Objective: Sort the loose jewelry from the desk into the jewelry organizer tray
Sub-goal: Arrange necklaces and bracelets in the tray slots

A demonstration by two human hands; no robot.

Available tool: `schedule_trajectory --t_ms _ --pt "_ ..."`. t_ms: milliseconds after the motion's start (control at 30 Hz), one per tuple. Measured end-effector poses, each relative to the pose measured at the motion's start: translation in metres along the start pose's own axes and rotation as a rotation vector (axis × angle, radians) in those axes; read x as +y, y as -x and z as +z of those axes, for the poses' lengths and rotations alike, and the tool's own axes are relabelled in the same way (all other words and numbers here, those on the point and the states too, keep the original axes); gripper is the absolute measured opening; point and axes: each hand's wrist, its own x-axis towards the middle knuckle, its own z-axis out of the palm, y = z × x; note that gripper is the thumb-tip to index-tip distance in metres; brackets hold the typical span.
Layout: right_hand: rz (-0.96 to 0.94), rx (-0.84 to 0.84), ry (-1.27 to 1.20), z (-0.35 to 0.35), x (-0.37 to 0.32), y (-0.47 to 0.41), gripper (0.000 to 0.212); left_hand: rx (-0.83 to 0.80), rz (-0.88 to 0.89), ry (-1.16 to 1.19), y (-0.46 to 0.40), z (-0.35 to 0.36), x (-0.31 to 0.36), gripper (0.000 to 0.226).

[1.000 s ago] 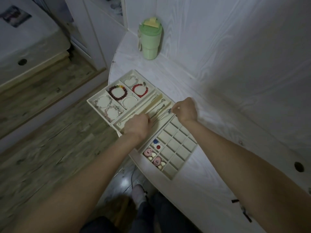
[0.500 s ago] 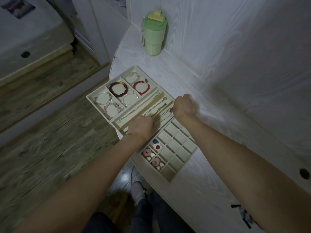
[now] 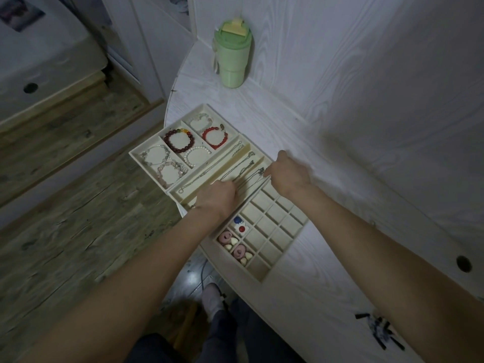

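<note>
Both hands worked over the middle section of the cream jewelry organizer tray (image 3: 279, 265), the part with long narrow slots. The left hand (image 3: 216, 196) lay knuckles-up with its fingers curled down toward the near end of a slot; whether they pinched anything could not be told, since the fingertips were hidden under the hand. At about 2 o'clock from it, the right hand (image 3: 287, 174) had its fingers curled and pinched the far end of a thin silver necklace chain (image 3: 252, 186), which ran stretched between the two hands along the slot nearest the grid section.

At 11 o'clock from the hands, two more silver necklaces (image 3: 230, 155) lay lengthwise in the neighbouring slots. Farther out at 10 to 11 o'clock, the bracelet section held a dark red bead bracelet (image 3: 179, 140), a bright red bracelet (image 3: 214, 137), a white pearl bracelet (image 3: 197, 155), a pale bracelet (image 3: 200, 121) at the far corner, a silver charm bracelet (image 3: 155, 155) and a pink bead bracelet (image 3: 171, 172).

At 5 to 6 o'clock from the hands, the grid of small square cells held a blue piece (image 3: 237, 220), a white-and-red flower piece (image 3: 241, 228) and pink spiral pieces (image 3: 225, 237) with small cream hearts beside them, all in the cells along the left edge.

The tray sat on a white wood-grain desk (image 3: 301, 305). At 12 o'clock, well apart from the tray, a green lidded tumbler (image 3: 231, 55) stood upright in the corner against the wall.
</note>
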Motion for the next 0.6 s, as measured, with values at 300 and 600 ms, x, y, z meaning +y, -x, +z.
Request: schedule_trajectory --t_ms 300,600 --pt "0.002 0.011 0.134 -0.009 -0.010 0.000 0.042 -0.013 0.015 -0.007 0.001 0.001 -0.004 0.026" --pt "0.017 0.018 0.130 -0.008 -0.011 0.002 0.039 -0.049 0.053 -0.021 0.005 0.001 -0.010 0.026"
